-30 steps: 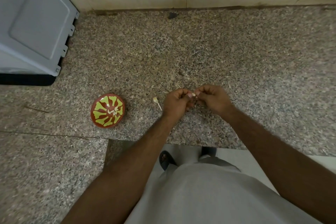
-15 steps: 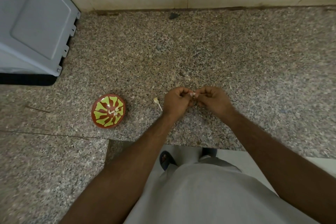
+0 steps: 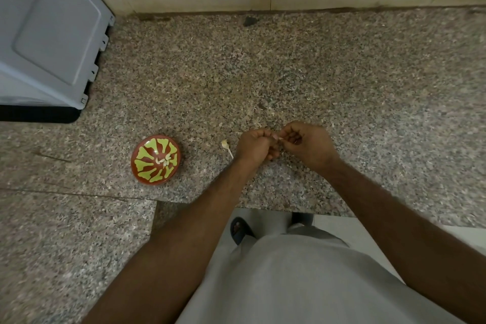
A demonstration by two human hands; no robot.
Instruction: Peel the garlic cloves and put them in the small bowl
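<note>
From the head camera you see your left hand (image 3: 256,146) and your right hand (image 3: 306,146) meeting above the granite counter (image 3: 342,81), fingers curled, both pinching one small garlic clove (image 3: 280,137) between their fingertips. The small bowl (image 3: 155,158), red with yellow-green pattern, stands well to the left and has some peeled cloves (image 3: 164,160) inside. A garlic stem (image 3: 226,146) lies on the counter just beside your left hand. A grey appliance (image 3: 47,34) stands at the far left.
</note>
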